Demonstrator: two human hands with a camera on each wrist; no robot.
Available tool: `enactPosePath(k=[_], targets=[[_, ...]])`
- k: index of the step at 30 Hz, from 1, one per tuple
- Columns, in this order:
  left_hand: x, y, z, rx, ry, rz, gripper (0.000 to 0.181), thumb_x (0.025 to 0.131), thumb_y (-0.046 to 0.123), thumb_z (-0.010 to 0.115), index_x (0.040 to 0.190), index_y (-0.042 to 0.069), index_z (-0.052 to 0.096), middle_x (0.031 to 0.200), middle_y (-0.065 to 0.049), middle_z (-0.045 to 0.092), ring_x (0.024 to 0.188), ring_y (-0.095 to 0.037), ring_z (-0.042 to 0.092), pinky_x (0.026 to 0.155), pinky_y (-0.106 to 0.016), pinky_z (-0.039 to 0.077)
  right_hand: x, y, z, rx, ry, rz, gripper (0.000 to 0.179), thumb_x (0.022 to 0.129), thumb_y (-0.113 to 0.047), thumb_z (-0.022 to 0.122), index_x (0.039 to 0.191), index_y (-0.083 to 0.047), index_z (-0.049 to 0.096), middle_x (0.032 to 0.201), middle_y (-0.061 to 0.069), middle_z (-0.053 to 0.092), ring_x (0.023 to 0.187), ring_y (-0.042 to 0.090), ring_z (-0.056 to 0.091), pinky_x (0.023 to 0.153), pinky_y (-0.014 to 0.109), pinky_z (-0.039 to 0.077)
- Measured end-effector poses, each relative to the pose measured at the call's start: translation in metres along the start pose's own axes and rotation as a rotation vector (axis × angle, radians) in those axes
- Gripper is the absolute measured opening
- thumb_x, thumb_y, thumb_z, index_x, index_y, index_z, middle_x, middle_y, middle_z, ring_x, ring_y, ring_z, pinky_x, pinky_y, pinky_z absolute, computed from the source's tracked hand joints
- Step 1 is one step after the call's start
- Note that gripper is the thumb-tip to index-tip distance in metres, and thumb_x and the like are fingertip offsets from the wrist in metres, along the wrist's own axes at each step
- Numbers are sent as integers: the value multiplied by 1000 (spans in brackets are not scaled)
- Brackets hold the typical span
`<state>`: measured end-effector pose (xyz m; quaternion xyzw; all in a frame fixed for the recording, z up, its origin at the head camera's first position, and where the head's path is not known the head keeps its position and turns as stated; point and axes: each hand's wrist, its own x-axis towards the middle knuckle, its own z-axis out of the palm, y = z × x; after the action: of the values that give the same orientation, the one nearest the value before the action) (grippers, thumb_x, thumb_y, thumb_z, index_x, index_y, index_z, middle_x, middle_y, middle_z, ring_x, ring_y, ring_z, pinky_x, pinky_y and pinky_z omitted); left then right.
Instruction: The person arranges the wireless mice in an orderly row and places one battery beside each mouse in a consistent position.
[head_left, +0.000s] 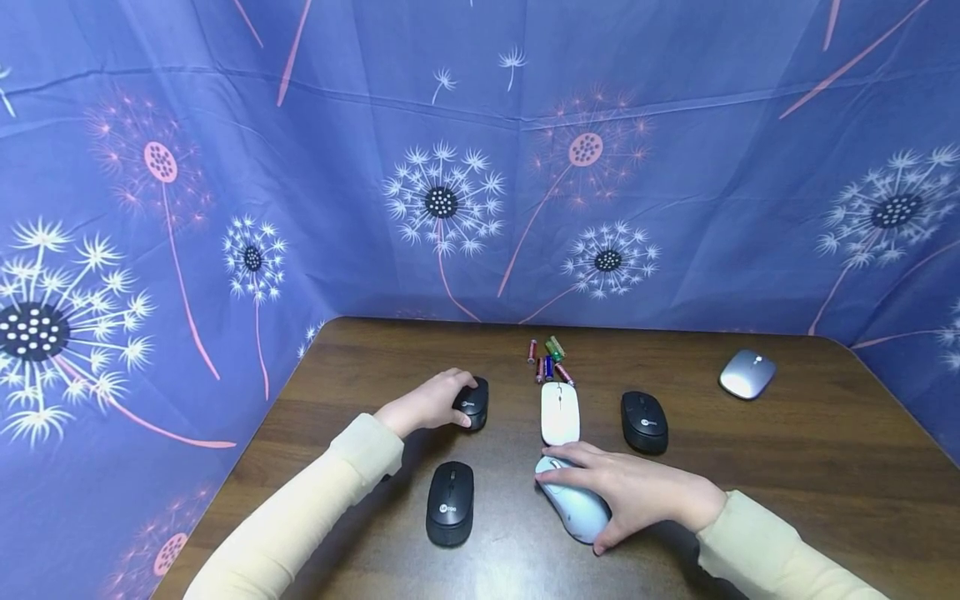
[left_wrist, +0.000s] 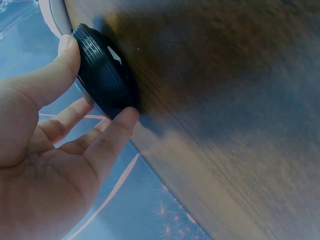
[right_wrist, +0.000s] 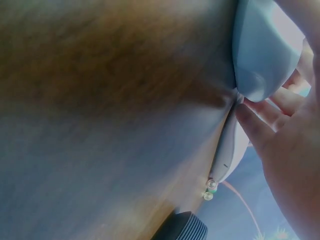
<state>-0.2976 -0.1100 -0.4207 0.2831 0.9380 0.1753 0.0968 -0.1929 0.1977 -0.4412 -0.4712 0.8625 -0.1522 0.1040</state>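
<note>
My left hand (head_left: 429, 403) holds a black computer mouse (head_left: 472, 405) on the table, left of the middle. In the left wrist view its thumb and a fingertip press opposite ends of the black mouse, whose ribbed side shows. My right hand (head_left: 641, 490) spans a light blue mouse (head_left: 581, 506), fingers over its front end and thumb at its rear edge. Directly beyond that lies a white mouse (head_left: 560, 414), close to the right fingertips. The right wrist view shows the blue mouse between thumb and fingers, its underside against the table.
Another black mouse (head_left: 450, 504) lies near the front, between the arms. One more black mouse (head_left: 644, 422) is right of the white one, and a silver-grey mouse (head_left: 747, 374) sits far right. Several small batteries (head_left: 549, 367) lie behind the white mouse. A blue dandelion-print cloth (head_left: 480, 167) hangs behind the table.
</note>
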Motion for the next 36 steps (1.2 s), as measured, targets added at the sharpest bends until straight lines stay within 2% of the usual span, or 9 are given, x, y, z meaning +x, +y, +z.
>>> enactPosePath(k=[9,15,21,28,36], targets=[[0,-1,0,8,-10,-5,56,77,20,78,125,4,54,131,-16,51,124,-30,47,104,-40,37,2,-8,3,-30,72,-6,86,65,-56,79,141,-34,42,148,9,32,125,23,42,86,36,49],[1,-2,0,17,-6,4,56,77,20,78,124,3,55,129,-16,52,122,-29,49,103,-40,39,2,-17,8,-56,147,32,87,64,-55,80,140,-32,44,145,10,36,122,21,42,83,35,49],[1,-1,-1,3,-6,-4,55,77,20,78,124,4,55,129,-16,52,121,-29,49,101,-40,40,1,-26,11,-62,240,155,89,61,-51,83,138,-27,46,140,11,39,120,23,41,77,37,50],[2,-2,1,0,-12,-3,55,77,20,78,125,4,54,130,-15,51,121,-28,49,102,-39,40,0,-40,16,-16,331,311,87,59,-49,84,135,-26,50,138,17,42,119,29,44,73,41,52],[0,-1,-1,22,8,33,54,76,18,79,121,0,55,125,-18,53,117,-30,51,98,-39,42,1,-52,22,38,367,434,88,57,-46,86,135,-26,51,138,20,41,120,37,43,73,48,53]])
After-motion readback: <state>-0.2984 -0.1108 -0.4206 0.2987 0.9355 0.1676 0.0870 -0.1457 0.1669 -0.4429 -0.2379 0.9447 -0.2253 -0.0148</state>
